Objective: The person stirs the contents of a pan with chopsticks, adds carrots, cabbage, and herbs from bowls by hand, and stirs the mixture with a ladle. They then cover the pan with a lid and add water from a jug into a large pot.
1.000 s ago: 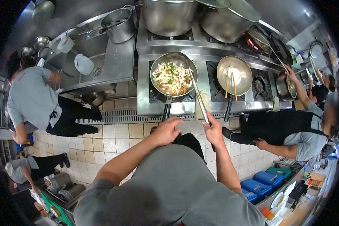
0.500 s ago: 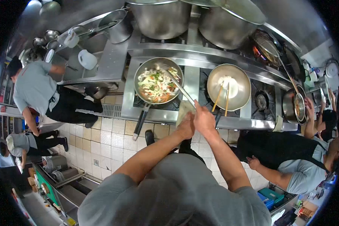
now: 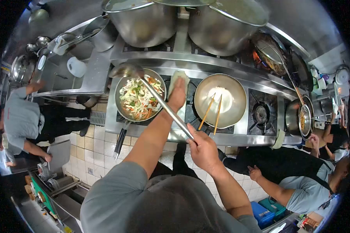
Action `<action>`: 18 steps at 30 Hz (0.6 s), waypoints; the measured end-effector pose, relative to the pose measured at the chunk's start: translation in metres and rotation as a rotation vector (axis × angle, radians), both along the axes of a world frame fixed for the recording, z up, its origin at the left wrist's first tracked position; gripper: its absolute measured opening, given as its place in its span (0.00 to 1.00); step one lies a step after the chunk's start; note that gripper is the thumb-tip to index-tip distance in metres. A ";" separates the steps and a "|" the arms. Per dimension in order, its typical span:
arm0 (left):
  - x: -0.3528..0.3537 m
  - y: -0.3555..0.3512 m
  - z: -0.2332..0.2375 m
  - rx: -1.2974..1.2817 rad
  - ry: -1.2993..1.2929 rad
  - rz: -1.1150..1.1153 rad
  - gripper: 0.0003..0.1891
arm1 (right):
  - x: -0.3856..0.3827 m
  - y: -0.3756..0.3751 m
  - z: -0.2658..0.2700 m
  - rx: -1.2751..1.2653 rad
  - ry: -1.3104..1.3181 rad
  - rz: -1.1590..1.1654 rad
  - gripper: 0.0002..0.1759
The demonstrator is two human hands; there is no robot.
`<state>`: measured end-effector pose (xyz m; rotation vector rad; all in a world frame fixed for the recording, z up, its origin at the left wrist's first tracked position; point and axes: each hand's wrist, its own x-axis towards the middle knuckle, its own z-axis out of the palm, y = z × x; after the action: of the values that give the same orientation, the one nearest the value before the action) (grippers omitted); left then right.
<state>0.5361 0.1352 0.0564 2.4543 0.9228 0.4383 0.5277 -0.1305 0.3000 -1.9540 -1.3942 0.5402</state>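
Observation:
My right hand (image 3: 205,149) grips the end of a long-handled metal ladle (image 3: 165,105). The ladle's bowl is over the far left rim of a frying pan (image 3: 117,101). In that pan lie shredded cabbage, carrot strips and bits of green (image 3: 139,98); its dark handle points towards me. My left hand (image 3: 177,94) reaches under the ladle handle and presses a pale cloth (image 3: 181,76) on the steel stovetop, right of the pan. To the right sits a wide metal pan (image 3: 237,101) with a pair of chopsticks (image 3: 217,110) leaning on its near side.
Large stockpots (image 3: 144,27) stand along the back of the stove (image 3: 276,138). A bare burner (image 3: 261,113) is on the right, and flames burn under a wok (image 3: 276,58) behind it. Co-workers stand at the right (image 3: 283,167) and by the sink (image 3: 23,116) on the left.
My left hand has moved from beside my right hand to the stovetop, carrying the cloth. The ladle has lifted from the vegetables to the pan's far left rim; my right hand has come nearer me.

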 end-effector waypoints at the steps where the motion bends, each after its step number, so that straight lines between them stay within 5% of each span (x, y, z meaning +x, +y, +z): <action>1: 0.012 0.005 0.005 -0.045 0.017 0.096 0.32 | 0.003 0.002 0.003 -0.007 -0.008 -0.007 0.30; 10: 0.016 0.004 -0.006 -0.010 0.111 0.118 0.32 | 0.012 0.009 0.007 -0.024 0.214 0.034 0.30; 13: -0.044 -0.050 -0.024 -0.017 0.081 0.021 0.29 | 0.010 0.005 0.004 -0.114 0.267 0.024 0.30; 14: -0.070 -0.079 -0.016 -0.274 -0.078 0.104 0.28 | 0.007 0.001 -0.007 -0.168 0.319 -0.023 0.30; 16: -0.130 -0.126 -0.017 0.023 0.005 -0.048 0.27 | 0.006 -0.007 -0.014 -0.143 0.326 -0.015 0.31; 18: -0.172 -0.159 0.012 -0.039 -0.041 0.006 0.26 | 0.005 -0.013 -0.026 -0.141 0.289 -0.004 0.31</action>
<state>0.3638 -0.0234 0.0681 2.3988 0.9133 0.4666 0.5327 -0.1435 0.2745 -1.8964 -1.1973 0.9017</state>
